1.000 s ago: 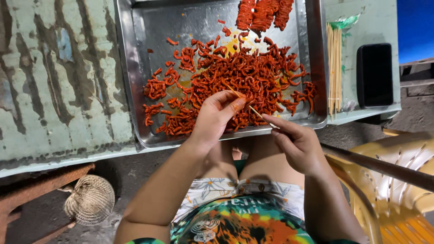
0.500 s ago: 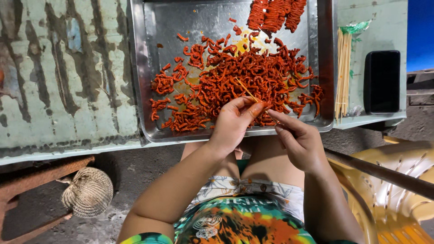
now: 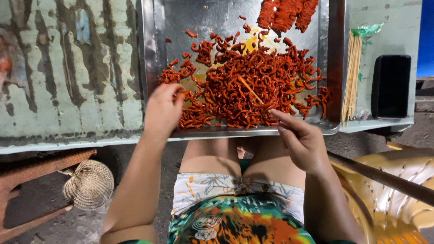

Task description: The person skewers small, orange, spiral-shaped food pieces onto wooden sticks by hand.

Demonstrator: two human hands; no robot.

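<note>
A metal tray (image 3: 153, 54) on a worn green table holds a heap of red-orange marinated strips (image 3: 253, 86). My left hand (image 3: 162, 110) reaches into the heap's left edge, fingers curled over some strips near the tray's front rim. My right hand (image 3: 300, 140) pinches a thin wooden skewer (image 3: 251, 90) that points up and left across the heap. Several finished skewers of red pieces (image 3: 285, 13) lie at the tray's far right corner.
A bundle of bare wooden skewers (image 3: 352, 77) and a black phone (image 3: 391, 86) lie on the table right of the tray. A yellow plastic chair (image 3: 398, 199) stands at the right. A woven ball (image 3: 88, 184) rests beside a rusty metal frame (image 3: 31, 169) at lower left.
My left hand has moved left from the heap's middle to its left edge. The right hand now holds the skewer bare over the heap. The view has shifted, so the tray sits further right.
</note>
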